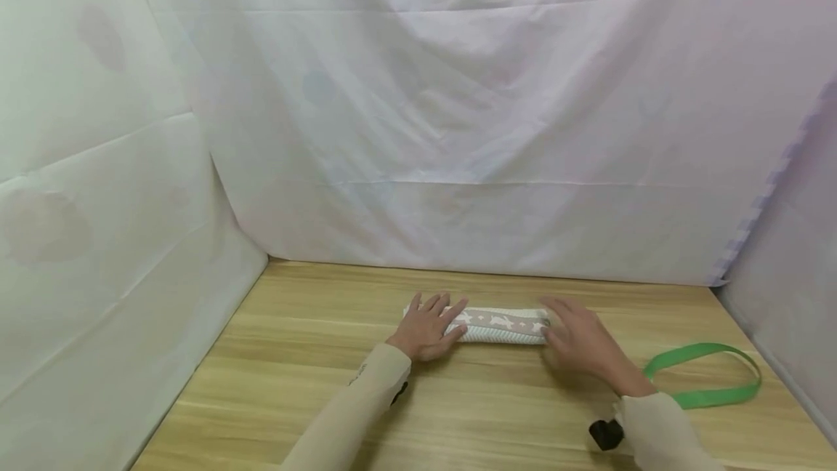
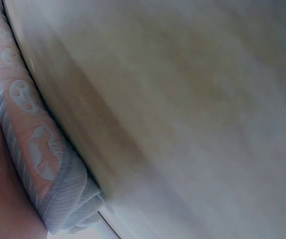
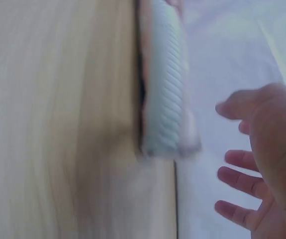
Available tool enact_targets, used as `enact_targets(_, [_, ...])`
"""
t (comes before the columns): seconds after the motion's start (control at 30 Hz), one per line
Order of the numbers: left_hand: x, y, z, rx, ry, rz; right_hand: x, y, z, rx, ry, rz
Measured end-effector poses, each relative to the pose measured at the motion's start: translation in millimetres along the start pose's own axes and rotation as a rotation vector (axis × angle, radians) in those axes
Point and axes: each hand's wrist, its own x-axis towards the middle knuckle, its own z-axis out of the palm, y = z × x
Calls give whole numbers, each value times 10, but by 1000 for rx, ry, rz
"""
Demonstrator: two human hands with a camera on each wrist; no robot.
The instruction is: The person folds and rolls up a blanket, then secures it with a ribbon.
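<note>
A towel [image 1: 502,321], folded into a long narrow bundle, lies crosswise on the wooden table. It is pale and ribbed, with a pinkish-brown band bearing white animal shapes. On its left end rests my left hand [image 1: 426,325], fingers spread; the left wrist view shows the patterned band and folded end of the towel [image 2: 43,149] beside the hand. My right hand [image 1: 578,336] is at the right end. In the right wrist view, that hand [image 3: 277,164] has its fingers apart with nothing between them, and a gap separates it from the blurred towel [image 3: 165,84].
A green strap [image 1: 716,397] lies in a loop on the right side of the table [image 1: 294,355], beside my right forearm. White cloth [image 1: 458,129] hangs behind the table, with more along the left and right sides.
</note>
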Motion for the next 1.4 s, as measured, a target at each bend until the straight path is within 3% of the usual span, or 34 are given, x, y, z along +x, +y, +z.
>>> enact_targets(0.2, [-2,16,-8,-14,-19,-12,-282,187,-341,71,52,127])
enact_targets(0.4, [5,45,-21,-20,-43,-21,-653,529,-603,159,116,270])
enact_targets(0.5, [-6,48,-26,-24,-50,-27,-849,690,-648,217,88,345])
enact_targets(0.63, [-16,45,-32,-23,-52,-32,-1040,828,-655,223,-24,450])
enact_targets(0.77, [-16,38,-30,-19,-47,-36,-1098,900,-617,171,-120,531])
enact_targets(0.9, [-13,37,-26,-24,-46,-31,-1136,920,-537,176,-161,587])
enact_targets(1.2, [-10,57,-17,0,-29,-18,-1129,844,-408,165,-102,626])
enact_targets(1.4, [21,47,1,2,-15,-1,-1143,774,-337,131,-4,615])
